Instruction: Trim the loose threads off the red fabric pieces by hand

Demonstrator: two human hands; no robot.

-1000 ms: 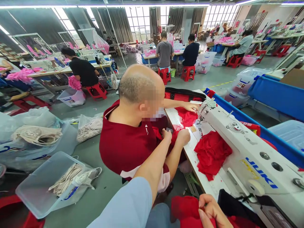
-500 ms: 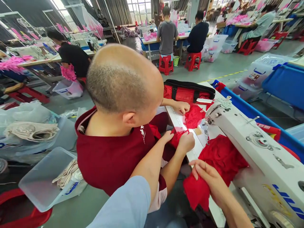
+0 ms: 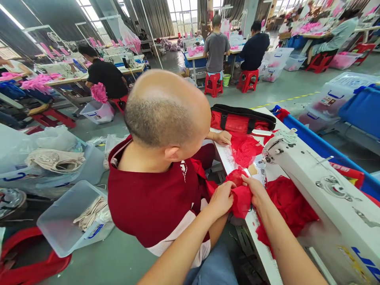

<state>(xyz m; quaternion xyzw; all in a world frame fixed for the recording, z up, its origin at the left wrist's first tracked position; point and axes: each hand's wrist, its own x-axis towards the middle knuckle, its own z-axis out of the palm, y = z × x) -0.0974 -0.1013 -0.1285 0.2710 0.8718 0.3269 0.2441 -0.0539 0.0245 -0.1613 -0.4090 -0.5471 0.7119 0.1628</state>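
Note:
A piece of red fabric (image 3: 241, 202) hangs at the front edge of the sewing table, gripped from both sides. My left hand (image 3: 222, 198) has its fingers closed on its left side. On its right, my right hand (image 3: 255, 190) pinches the upper edge between thumb and fingers. Just beyond, sheer red lace fabric (image 3: 246, 150) lies near the needle area of a white sewing machine (image 3: 323, 178). A seated co-worker's far hand (image 3: 222, 137) rests beside that lace; their near hand is hidden behind mine. A heap of red fabric (image 3: 292, 206) lies under the machine arm.
The co-worker in a maroon shirt (image 3: 148, 190) sits close on the left. A red and black bag (image 3: 242, 120) lies at the table's far end. A blue trough (image 3: 314, 140) runs behind the machine. Clear plastic bins (image 3: 61, 221) stand on the floor at left.
My right hand has moved up and left, bringing its red fabric to my left hand. My left hand has moved rightward and down onto the fabric. The whole view has shifted slightly.

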